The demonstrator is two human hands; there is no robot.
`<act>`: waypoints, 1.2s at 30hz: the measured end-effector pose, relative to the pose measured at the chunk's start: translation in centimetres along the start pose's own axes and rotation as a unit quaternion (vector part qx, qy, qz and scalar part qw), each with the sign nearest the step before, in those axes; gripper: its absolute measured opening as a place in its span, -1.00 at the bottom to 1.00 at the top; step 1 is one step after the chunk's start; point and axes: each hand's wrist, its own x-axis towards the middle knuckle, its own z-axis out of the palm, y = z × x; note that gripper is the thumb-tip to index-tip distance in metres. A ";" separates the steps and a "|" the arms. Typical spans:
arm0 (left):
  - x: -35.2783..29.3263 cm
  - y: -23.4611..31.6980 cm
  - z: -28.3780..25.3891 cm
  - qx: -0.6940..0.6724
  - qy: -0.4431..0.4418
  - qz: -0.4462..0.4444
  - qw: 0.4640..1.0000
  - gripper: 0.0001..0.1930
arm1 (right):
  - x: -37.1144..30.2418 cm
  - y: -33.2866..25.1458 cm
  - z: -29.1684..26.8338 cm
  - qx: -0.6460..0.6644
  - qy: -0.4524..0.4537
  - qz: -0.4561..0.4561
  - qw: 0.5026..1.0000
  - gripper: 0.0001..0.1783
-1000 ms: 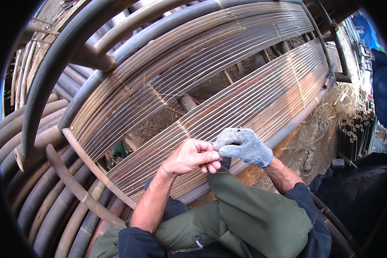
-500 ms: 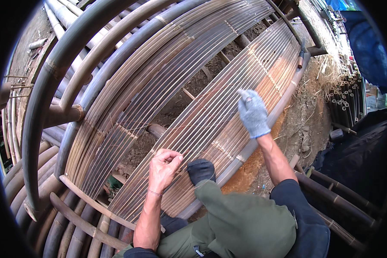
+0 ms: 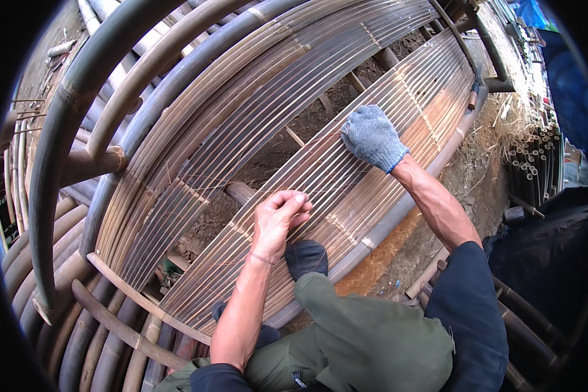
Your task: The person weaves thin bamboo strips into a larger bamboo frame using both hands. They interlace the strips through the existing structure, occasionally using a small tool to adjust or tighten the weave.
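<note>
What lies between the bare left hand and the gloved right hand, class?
In the head view, narrow bamboo slats of the panel below show between the left hand and right hand.

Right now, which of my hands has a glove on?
Your right hand, over the slats: a grey glove with a blue edge covers it to the wrist. Your left hand is bare.

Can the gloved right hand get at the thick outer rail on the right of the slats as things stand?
Probably yes: the right hand is over the slats, and the outer rail passes beneath its forearm; nothing visible blocks the way.
</note>
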 end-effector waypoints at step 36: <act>5.0 1.7 0.7 -0.004 -0.033 0.015 0.999 -0.78 | -4.7 -10.7 -0.1 0.772 -0.013 0.319 0.550 -0.78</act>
